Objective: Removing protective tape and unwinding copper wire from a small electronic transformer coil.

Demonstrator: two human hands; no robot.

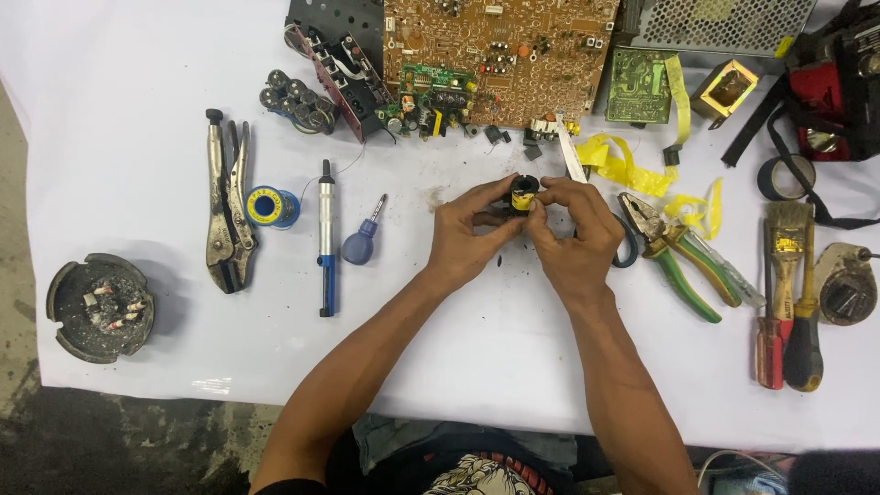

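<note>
A small black coil with yellow tape wrapping (523,192) sits pinched between both hands over the middle of the white table (119,119). My left hand (467,234) grips its left side with thumb and fingers. My right hand (573,234) holds its right side, fingertips on the yellow wrap. A loose pile of yellow tape strips (628,165) lies just right of the hands.
A brown circuit board (500,55) lies at the back. Left: locking pliers (226,215), solder spool (270,207), desoldering pump (326,238), small screwdriver (363,240), ashtray (99,307). Right: green-handled pliers (674,261), brush (786,252), screwdrivers (788,344), tape roll (786,178).
</note>
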